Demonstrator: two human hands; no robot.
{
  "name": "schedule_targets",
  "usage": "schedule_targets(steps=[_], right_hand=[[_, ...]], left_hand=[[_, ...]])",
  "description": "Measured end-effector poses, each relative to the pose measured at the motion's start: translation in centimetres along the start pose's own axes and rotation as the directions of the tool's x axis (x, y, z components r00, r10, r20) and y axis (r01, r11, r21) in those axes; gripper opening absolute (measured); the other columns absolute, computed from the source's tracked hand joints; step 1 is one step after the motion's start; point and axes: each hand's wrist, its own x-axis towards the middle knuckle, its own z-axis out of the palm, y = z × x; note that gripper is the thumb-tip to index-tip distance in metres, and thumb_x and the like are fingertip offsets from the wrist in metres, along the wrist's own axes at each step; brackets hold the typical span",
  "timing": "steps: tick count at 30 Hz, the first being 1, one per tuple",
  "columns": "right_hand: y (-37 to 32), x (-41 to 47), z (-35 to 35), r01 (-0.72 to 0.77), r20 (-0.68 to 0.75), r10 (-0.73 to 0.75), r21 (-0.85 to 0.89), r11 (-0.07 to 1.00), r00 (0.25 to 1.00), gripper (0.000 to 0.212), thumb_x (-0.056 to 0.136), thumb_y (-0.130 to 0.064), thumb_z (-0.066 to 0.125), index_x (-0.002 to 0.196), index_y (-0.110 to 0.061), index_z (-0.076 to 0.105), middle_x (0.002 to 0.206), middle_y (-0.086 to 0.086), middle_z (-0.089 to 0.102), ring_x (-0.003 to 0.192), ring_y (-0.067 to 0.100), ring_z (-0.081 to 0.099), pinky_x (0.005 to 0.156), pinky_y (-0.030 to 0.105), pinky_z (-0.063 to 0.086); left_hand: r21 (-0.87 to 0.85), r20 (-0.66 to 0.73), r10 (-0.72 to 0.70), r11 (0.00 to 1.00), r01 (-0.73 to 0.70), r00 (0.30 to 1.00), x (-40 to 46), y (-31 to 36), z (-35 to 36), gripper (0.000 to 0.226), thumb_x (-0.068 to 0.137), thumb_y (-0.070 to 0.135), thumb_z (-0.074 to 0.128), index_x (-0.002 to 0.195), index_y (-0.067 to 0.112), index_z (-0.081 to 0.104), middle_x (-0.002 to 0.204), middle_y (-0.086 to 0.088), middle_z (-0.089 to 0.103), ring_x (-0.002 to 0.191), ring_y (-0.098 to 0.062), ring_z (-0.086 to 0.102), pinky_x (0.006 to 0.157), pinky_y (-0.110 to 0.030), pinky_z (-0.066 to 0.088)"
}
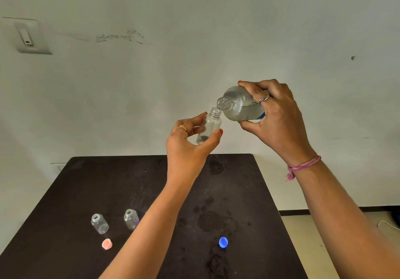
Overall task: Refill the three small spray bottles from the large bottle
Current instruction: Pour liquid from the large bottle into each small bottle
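Above the table's far edge, your left hand (190,146) pinched a small bottle (208,128) between thumb and fingers, uncapped and leaning slightly to the right. Your right hand (275,116) gripped the large bottle (240,103), fingers over its top and thumb beneath, tipped so its open mouth sat just above and touching, or nearly touching, the small bottle's neck. Both bottles were raised well clear of the table (129,181). Whether liquid was passing between the two mouths was hard to make out; a little seemed to sit in the small bottle's base.

You wore a ring on each hand and a pink thread (303,166) round your right wrist.

Down on the dark table, two more small bottles stood upright and uncapped near the left side, one (99,223) left of the other (131,219), close together but apart. A pink cap (107,244) lay just in front of the left one. A blue cap (223,242) lay well apart to the right. Damp patches (213,220) marked the tabletop between the blue cap and the far edge.
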Motion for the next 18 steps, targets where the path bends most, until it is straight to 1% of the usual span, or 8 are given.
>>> schedule_targets(steps=[6,11,18], right_hand=[[0.20,0.02,0.17,-0.007,0.006,0.007,0.009,1.000,1.000,0.077,0.062,-0.017,0.089,0.132,-0.016,0.057,0.114,0.011,0.059,0.102,0.030,0.053,0.078,0.039,0.052],[0.31,0.05,0.33,-0.010,0.013,0.010,0.004,1.000,1.000,0.076,0.062,-0.018,0.088,0.132,-0.016,0.057,0.114,0.012,0.059,0.103,0.030,0.053,0.079,0.039,0.052],[0.43,0.21,0.37,-0.004,0.017,0.004,-0.010,1.000,1.000,0.077,0.062,-0.019,0.089,0.132,-0.014,0.057,0.115,0.014,0.059,0.103,0.032,0.054,0.080,0.039,0.053]], left_hand=[[-0.007,0.001,-0.001,1.000,0.001,1.000,0.12,-0.06,0.19,0.037,0.076,0.029,0.083,0.109,0.033,0.066,0.109,0.010,0.065,0.093,0.011,0.059,0.072,0.001,0.044],[0.009,-0.005,-0.003,1.000,0.004,1.000,0.30,-0.28,0.35,0.042,0.076,0.031,0.082,0.115,0.028,0.067,0.110,0.011,0.065,0.095,0.011,0.059,0.074,0.002,0.044],[0.015,-0.005,0.001,1.000,-0.001,1.000,0.44,-0.35,0.54,0.043,0.076,0.031,0.082,0.116,0.027,0.067,0.110,0.012,0.065,0.095,0.012,0.059,0.074,0.002,0.044]])
